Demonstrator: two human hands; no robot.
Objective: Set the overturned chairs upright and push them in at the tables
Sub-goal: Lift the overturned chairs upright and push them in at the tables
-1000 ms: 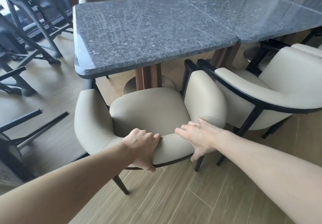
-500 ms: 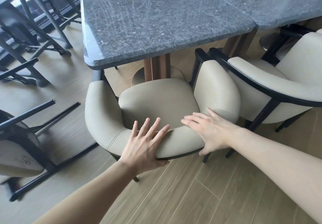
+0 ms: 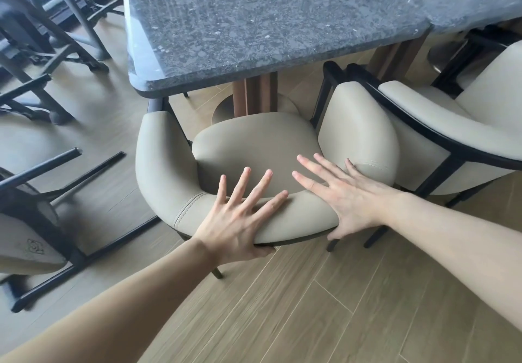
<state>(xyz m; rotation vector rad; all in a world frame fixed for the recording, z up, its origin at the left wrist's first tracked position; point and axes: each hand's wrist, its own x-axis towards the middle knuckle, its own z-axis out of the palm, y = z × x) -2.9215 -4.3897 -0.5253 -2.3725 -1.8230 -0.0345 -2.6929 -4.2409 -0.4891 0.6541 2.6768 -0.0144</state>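
Chair [image 3: 254,147], cream with black legs, stands upright at the near edge of the table [image 3: 268,23], its seat front just under the stone top and its curved back toward the person. Left hand [image 3: 237,221] lies on the chair's back rail with fingers straight and spread, thumb tucked under the rail's lower edge. Right hand [image 3: 350,198] rests flat on the rail too, fingers straight, reaching over toward the seat. Nothing sits on the seat. To the table's right end a second chair [image 3: 452,136] stands upright, touching the first. Left of the table a fallen chair [image 3: 31,221] lies on the wooden floor [image 3: 339,306], legs pointing sideways.
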